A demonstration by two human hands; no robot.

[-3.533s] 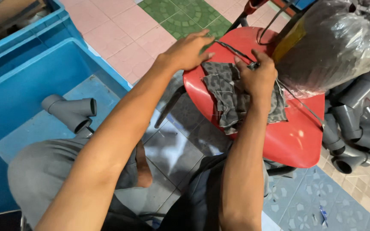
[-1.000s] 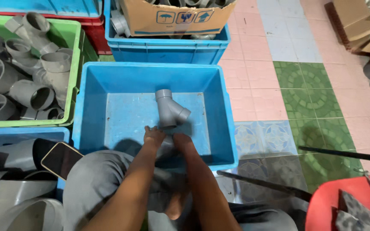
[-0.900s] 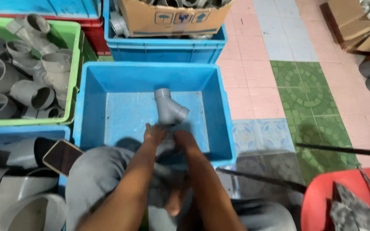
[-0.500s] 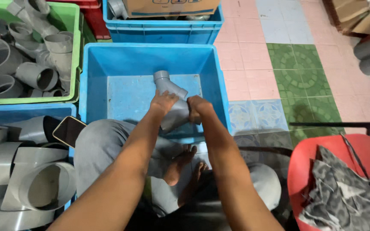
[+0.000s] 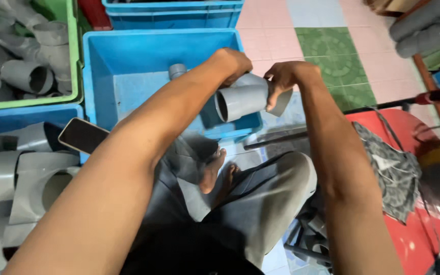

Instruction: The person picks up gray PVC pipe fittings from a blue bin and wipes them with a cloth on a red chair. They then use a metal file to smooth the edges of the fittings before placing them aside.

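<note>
Grey plastic makes up the pipe fitting [image 5: 245, 99] you hold in both hands, lifted over the near edge of the blue crate [image 5: 128, 56], with one round socket facing back toward you. Your left hand [image 5: 232, 63] is curled over its top from the far side, fingers closed around the upper socket. Your right hand [image 5: 286, 81] grips the right end, thumb and fingers wrapped onto the rim of that socket.

Judging by its look, the fitting is rigid and hollow, light enough for either hand yet bulky, and its smooth moulded skin is likely to slide against a dry palm. It should stand firm pressure without bending or cracking. The best purchase looks to be where you already have it: around the barrel of a socket or hooked over a rim, not on the curved junction between the branches.

Another grey fitting [image 5: 177, 70] stands inside the crate behind your left forearm. More fittings fill the green crate [image 5: 75, 61] at your left, a dark phone [image 5: 82, 136] rests by your left knee, and a patterned cloth [image 5: 393, 168] lies on the red stool [image 5: 413, 239] at your right.
</note>
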